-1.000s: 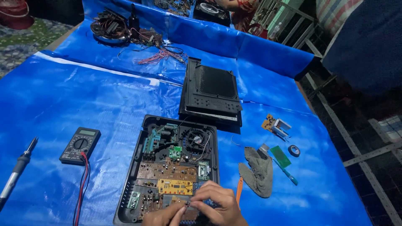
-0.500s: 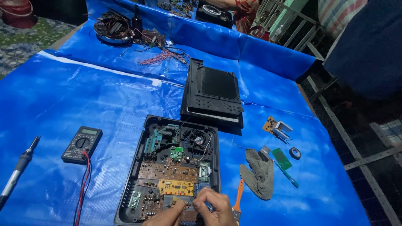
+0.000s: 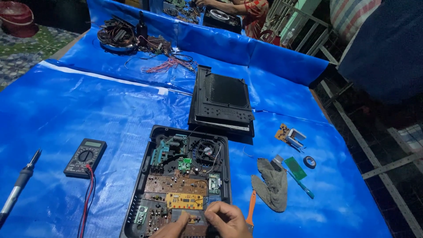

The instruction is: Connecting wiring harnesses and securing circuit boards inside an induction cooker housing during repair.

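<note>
**Two hands at an opened appliance base**

Two hands work at the near end of an open black appliance base [image 3: 145, 176], which lies on the blue tarpaulin-covered worktop [image 3: 88, 105] at bottom centre. Right hand [image 3: 227, 220]: fingers curled together, tips pressed to the lower circuit boards; whether they pinch anything cannot be told. Left hand [image 3: 176, 228]: only partly in frame, fingers pointing at the same spot, its grip not readable.

Inside the base: brown circuit board [image 3: 176, 185], yellow board [image 3: 185, 201], small green board [image 3: 184, 164], round cooling fan [image 3: 207, 150].

Just right of the base: orange-handled tool [image 3: 251, 207], grey rag [image 3: 271, 185], green card [image 3: 295, 168], teal-handled tool [image 3: 304, 187], roll of black tape [image 3: 309, 162], small board with metal heatsink [image 3: 291, 135].

Beyond the base, touching its far edge: black top cover [image 3: 224, 101].

Left: digital multimeter [image 3: 85, 157] with red lead [image 3: 88, 198]; soldering iron [image 3: 20, 183] near the edge.

Far end: tangle of wires and coils [image 3: 136, 42]; another person's arm [image 3: 229, 5] at a second appliance.
</note>
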